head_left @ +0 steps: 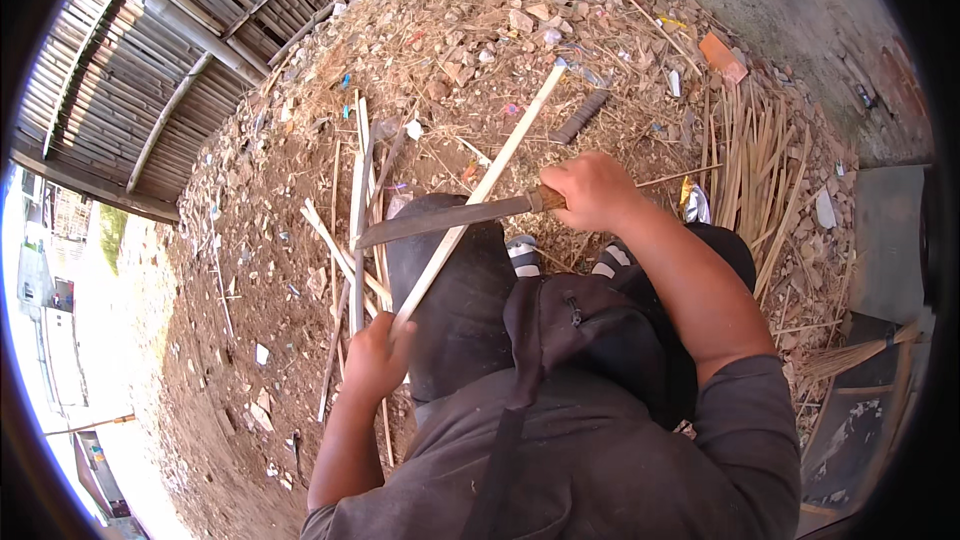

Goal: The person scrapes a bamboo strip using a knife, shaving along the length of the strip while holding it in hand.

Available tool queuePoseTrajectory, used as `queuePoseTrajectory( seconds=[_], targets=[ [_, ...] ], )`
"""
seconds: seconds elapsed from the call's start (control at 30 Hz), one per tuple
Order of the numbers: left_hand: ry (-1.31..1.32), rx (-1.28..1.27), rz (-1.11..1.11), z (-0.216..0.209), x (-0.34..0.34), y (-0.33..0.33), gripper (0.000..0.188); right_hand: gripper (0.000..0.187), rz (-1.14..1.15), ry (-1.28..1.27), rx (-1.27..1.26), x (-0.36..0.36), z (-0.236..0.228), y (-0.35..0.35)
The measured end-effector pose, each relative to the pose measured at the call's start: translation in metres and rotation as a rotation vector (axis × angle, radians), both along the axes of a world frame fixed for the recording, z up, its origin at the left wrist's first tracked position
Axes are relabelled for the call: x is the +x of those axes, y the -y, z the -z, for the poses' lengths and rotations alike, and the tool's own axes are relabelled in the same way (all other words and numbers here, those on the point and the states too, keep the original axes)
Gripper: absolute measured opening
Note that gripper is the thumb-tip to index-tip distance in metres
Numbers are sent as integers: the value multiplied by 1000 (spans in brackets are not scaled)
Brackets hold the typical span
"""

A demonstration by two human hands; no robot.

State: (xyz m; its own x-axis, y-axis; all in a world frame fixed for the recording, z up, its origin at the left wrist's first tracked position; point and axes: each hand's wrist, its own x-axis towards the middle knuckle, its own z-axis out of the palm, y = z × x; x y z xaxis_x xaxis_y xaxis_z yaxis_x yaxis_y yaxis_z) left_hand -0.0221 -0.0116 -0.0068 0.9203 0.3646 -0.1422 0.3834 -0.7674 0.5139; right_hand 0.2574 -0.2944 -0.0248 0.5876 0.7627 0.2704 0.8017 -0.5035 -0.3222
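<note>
My left hand (378, 355) is closed round the near end of a long pale bamboo strip (515, 142), which slants up and away to the right. In my right hand (594, 192) is the wooden handle of a machete (425, 225). Its long dark blade points left and crosses the strip near the middle, above my bent left knee. Whether the edge bites into the strip I cannot tell. Several other cut strips (359, 190) lie on the ground just beyond my left hand, some crossing one another.
A bundle of split bamboo strips (740, 170) lies at the right, with a broom (855, 352) nearer. Ahead are a dark ridged bar (580, 117) and an orange piece (722, 57). Stones and litter cover the dirt. A bamboo wall (180, 30) stands at the far left.
</note>
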Motion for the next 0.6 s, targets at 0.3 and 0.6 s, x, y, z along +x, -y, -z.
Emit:
queuePoseTrajectory(
  seconds=[0.3, 0.6],
  targets=[
    [-141, -174, 99, -7, 10, -12, 40, 26, 247, -173, 81, 9, 8, 7],
    [-79, -55, 110, 2, 14, -16, 41, 37, 365, -371, 128, 35, 15, 18]
  ],
)
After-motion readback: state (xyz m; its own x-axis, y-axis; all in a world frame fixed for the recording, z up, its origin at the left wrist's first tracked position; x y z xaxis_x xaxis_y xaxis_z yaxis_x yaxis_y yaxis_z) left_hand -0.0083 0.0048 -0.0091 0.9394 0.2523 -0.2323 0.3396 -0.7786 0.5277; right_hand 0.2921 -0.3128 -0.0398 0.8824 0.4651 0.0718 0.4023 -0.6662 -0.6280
